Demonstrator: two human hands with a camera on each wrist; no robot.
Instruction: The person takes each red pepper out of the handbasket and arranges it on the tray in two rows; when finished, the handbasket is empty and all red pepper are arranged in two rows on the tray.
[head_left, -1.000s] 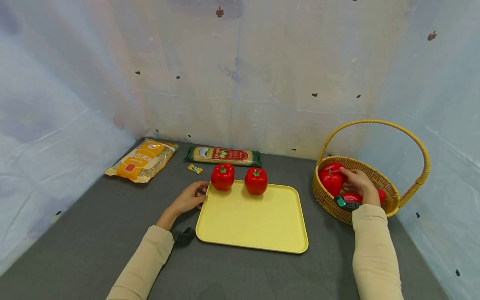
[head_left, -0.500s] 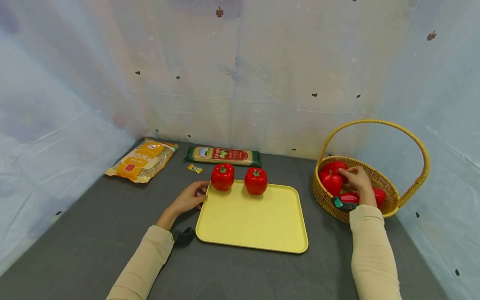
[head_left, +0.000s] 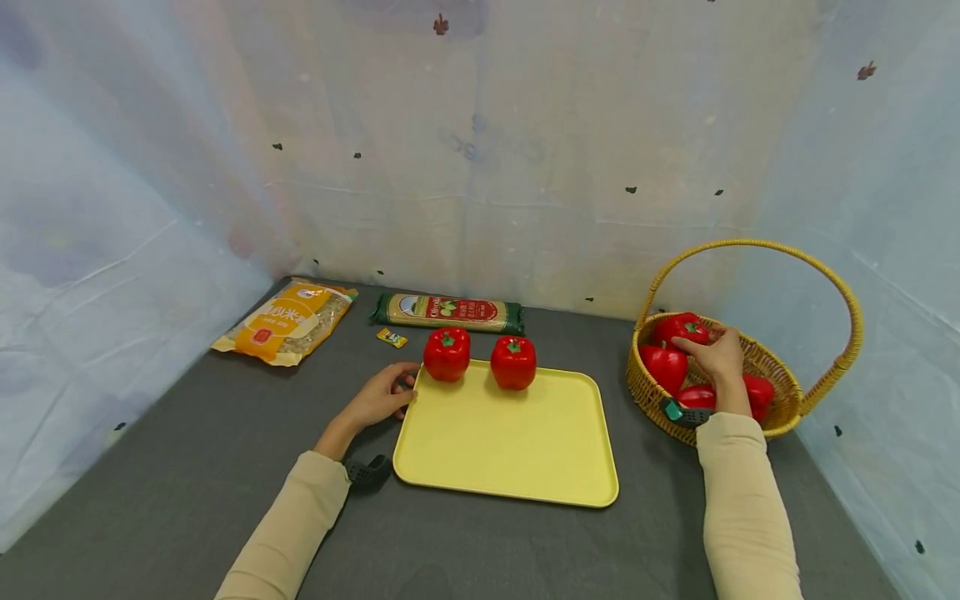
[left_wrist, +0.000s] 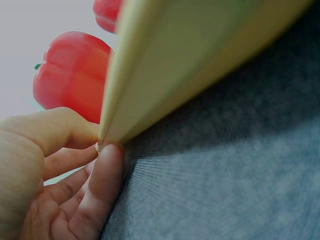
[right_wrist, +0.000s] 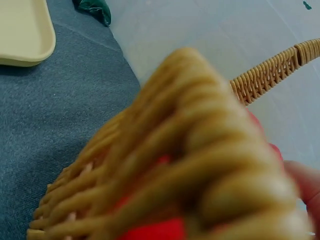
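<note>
Backdrop: pale hanging sheeting (head_left: 540, 225) behind a dark grey worktop (head_left: 480, 550).
Tray: flat yellow rectangular tray (head_left: 510, 442), two glossy red bell peppers (head_left: 447, 354) upright near its far edge.
Left hand (head_left: 377, 396): pinches the tray's left rim.
Right hand (head_left: 720, 358): grasps a shiny red, green-stemmed pepper (head_left: 681, 327) inside the basket.
Basket: oval golden wicker basket (head_left: 763, 360) with arched handle, right of the tray, other red peppers (head_left: 666, 367) in it.

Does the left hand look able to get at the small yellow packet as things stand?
Likely yes: the small yellow packet lies just beyond the left hand, with nothing visible between them, though the hand would probably have to release the tray first.
</note>
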